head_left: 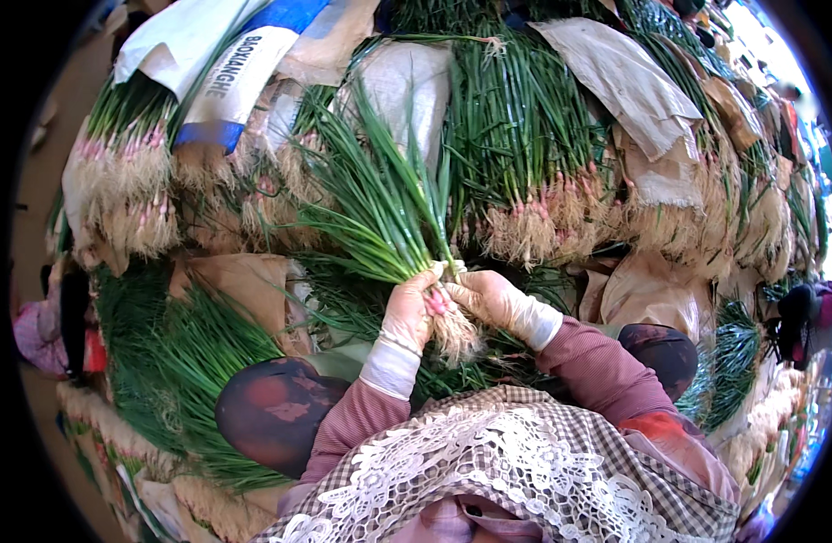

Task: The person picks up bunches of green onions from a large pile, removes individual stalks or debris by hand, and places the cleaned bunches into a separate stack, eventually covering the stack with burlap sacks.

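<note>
Between my gloved hands is a bunch of spring onions (384, 222), its green leaves fanning up and away to the left. The pink bulbs and pale stringy roots (454, 333) hang below my fingers. My left hand (407, 312) is wrapped round the stems just above the bulbs. My right hand (491, 297) is closed, thumb and fingers pinching the right side of the bunch at the same height. Some stems there stand slightly apart from the rest. How many stalks the right fingers hold is hidden.
Beyond my hands lie rows of spring onion bundles (525, 136), roots toward me, partly covered by sacks (624, 81). Loose onion leaves (199, 380) heap at my left, beside my knee (276, 412). A brown sheet (656, 294) lies at the right. Another person's sleeve (40, 326) shows far left.
</note>
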Demonstrator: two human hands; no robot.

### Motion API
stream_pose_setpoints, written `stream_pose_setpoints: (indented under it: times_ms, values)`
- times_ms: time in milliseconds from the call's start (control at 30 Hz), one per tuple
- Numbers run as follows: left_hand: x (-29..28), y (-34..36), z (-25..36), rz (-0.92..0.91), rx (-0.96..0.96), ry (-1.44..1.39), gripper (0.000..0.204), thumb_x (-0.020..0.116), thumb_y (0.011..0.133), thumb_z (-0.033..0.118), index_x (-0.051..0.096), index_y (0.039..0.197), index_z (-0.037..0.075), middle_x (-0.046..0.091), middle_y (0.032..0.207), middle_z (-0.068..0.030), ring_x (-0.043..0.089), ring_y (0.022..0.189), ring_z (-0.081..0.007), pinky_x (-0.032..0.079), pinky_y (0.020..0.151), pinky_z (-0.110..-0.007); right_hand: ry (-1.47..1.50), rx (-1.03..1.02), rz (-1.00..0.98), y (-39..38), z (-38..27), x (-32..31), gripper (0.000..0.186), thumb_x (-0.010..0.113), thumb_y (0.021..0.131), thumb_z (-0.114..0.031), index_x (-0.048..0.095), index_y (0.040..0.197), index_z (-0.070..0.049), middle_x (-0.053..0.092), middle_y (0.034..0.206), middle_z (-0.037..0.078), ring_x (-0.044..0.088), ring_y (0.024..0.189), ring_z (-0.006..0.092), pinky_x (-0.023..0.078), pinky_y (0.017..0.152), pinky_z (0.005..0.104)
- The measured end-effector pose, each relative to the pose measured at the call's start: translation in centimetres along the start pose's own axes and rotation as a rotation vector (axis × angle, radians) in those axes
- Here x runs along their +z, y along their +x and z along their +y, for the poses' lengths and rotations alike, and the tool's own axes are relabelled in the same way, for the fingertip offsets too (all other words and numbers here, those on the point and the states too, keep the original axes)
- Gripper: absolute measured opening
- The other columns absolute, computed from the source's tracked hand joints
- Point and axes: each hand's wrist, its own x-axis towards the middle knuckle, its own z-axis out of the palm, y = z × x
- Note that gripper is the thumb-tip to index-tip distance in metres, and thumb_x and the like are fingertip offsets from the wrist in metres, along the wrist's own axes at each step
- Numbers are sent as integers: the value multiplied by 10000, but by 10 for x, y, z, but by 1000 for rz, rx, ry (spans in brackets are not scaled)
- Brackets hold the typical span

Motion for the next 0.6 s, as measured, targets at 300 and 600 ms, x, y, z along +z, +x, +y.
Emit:
stream_pose_setpoints:
  times_ms: [300,600]
  values:
    - [47,-64,50,-335,565,22,125,471,777,122,485,783,-2,544,646,-136,513,519,-130,458,471,-231,417,234,501,6,-36,-154,251,472,805,-310,531,803,-66,499,619,24,468,584,110,407,544,228]
    - [-10,8,2,-318,154,-258,159,477,750,83,494,886,2,549,773,-126,536,698,-231,452,705,-385,344,284,36,14,-4,-74,272,465,800,-317,548,855,-64,498,657,9,458,592,92,395,564,200]
